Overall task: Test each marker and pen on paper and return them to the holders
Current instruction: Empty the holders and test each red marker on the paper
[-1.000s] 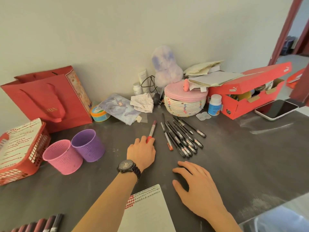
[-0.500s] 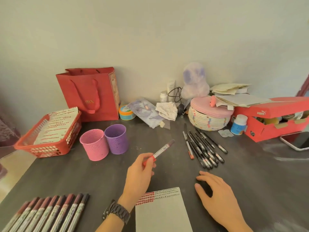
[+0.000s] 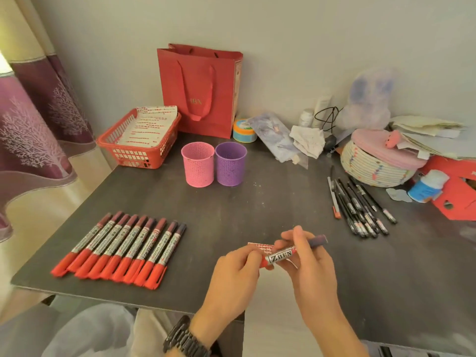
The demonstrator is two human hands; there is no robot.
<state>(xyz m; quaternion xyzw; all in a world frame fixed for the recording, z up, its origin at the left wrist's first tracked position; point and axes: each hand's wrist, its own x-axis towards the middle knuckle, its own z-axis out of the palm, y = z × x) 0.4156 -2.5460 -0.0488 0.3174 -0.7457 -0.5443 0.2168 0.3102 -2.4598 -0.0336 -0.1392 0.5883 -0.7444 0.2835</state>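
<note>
**A:** What sits nearest?

**B:** A black watch [image 3: 185,341] on the left wrist, at the bottom edge. Just beyond it, both hands share one marker [image 3: 282,256] above the near part of the dark table [image 3: 257,207].

**A:** How are the fingers set?

**B:** The left hand [image 3: 237,274] has its fingers curled round the marker's red end. The right hand [image 3: 314,274] pinches the barrel between thumb and fingers, close to the dark end. The marker lies almost level, red end toward eight o'clock, dark end toward two.

**A:** And the paper?

**B:** Only a strip of paper [image 3: 258,247] with red marks shows, flat on the table just behind the left knuckles. The hands hide the rest.

**A:** What else is close?

**B:** At nine o'clock from the hands, a row of markers [image 3: 121,248] lies side by side, packed together, red ends toward the person. At two o'clock, a bunch of thin dark pens [image 3: 360,210] lies on the table, well apart from that row.

**A:** The holders?

**B:** Farther back, at eleven o'clock. A pink holder [image 3: 197,167] and a purple holder [image 3: 231,164] stand upright, just beside each other.

**A:** Farthest?

**B:** A red basket [image 3: 139,150] with marked sheets in it is at ten o'clock. A red bag [image 3: 201,91] stands against the wall near twelve. A woven basket [image 3: 378,171] with a pink lid is behind the pens.
</note>
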